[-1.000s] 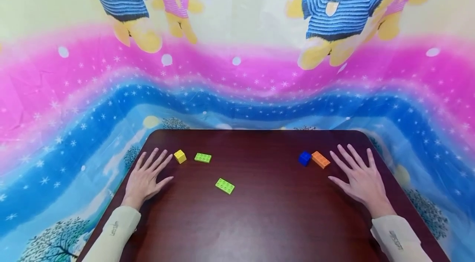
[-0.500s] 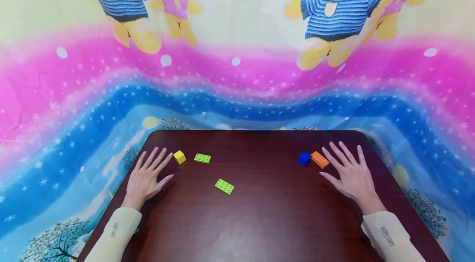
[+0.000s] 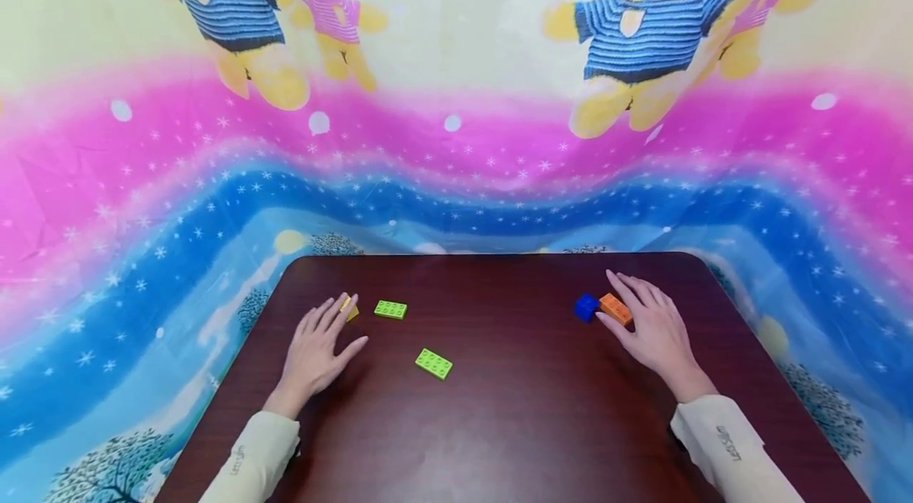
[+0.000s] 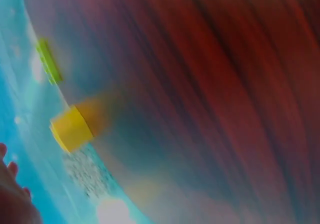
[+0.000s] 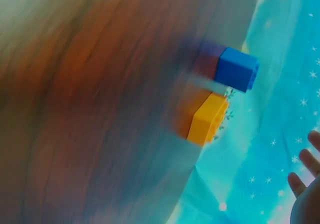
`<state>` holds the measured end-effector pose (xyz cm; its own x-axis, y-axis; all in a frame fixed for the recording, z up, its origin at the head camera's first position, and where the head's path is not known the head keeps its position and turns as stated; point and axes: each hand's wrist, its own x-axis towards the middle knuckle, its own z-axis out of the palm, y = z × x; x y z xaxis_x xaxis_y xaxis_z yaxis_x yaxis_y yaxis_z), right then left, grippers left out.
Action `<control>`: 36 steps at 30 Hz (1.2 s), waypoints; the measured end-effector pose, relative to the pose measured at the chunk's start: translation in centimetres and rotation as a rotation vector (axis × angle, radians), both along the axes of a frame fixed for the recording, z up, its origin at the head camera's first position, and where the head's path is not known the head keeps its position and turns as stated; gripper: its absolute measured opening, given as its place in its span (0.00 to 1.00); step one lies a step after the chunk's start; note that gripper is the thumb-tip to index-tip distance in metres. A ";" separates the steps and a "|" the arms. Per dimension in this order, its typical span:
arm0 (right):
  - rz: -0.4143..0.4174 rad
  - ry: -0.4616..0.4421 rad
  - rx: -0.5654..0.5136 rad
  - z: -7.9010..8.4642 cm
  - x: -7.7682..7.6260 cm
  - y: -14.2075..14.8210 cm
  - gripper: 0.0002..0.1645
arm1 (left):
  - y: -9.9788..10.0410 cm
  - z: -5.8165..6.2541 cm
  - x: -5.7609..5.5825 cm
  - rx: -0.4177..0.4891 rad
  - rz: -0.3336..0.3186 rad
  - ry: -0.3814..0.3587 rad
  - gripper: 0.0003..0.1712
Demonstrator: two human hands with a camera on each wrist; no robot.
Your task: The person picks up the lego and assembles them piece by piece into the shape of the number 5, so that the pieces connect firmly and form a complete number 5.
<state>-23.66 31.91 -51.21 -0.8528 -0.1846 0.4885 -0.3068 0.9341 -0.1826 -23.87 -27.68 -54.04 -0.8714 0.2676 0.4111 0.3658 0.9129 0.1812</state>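
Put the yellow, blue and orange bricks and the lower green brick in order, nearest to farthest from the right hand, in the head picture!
From the right hand:
1. Orange brick, right beside it.
2. Blue brick, just left of orange.
3. Lower green brick, farther left.
4. Yellow brick, farthest left, partly behind the left hand.

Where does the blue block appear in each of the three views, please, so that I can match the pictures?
Head: right of centre, the blue block lies just left of the orange block.
Left wrist: not in this picture.
Right wrist: the blue block is upper right, above the orange block.
Shared landmark: the dark red-brown table, seen in all three views.
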 end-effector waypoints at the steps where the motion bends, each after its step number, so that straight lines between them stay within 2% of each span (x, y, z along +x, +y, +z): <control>1: -0.001 -0.013 -0.028 0.0 -0.1 -0.2 0.52 | 0.7 -0.1 0.1 0.030 -0.010 -0.035 0.47; 6: 0.011 -0.074 -0.162 0.0 -1.1 -1.0 0.48 | 3.0 -0.1 0.5 0.206 -0.083 -0.233 0.47; 12: 0.019 -0.158 -0.274 -0.2 -2.4 -1.1 0.45 | 5.1 0.5 -0.3 0.440 -0.252 -0.471 0.46; 14: 0.018 -0.195 -0.304 -0.4 -2.7 -1.1 0.43 | 5.7 0.6 -0.7 0.488 -0.309 -0.541 0.46; 16: 0.011 -0.234 -0.324 -0.7 -3.0 -1.2 0.42 | 6.2 0.6 -1.0 0.493 -0.354 -0.591 0.47; 19: -0.002 -0.292 -0.346 -1.2 -3.4 -1.2 0.41 | 6.8 0.3 -1.4 0.456 -0.386 -0.632 0.46; 23: -0.007 -0.343 -0.360 -1.8 -3.7 -1.3 0.40 | 7.2 -0.3 -1.8 0.403 -0.398 -0.658 0.45; 30: -0.003 -0.386 -0.391 -2.7 -4.6 -1.7 0.39 | 7.7 -0.7 -2.2 0.403 -0.427 -0.707 0.41; 36: -0.023 -0.421 -0.394 -3.5 -4.9 -1.9 0.36 | 8.5 -1.0 -2.4 0.388 -0.436 -0.702 0.37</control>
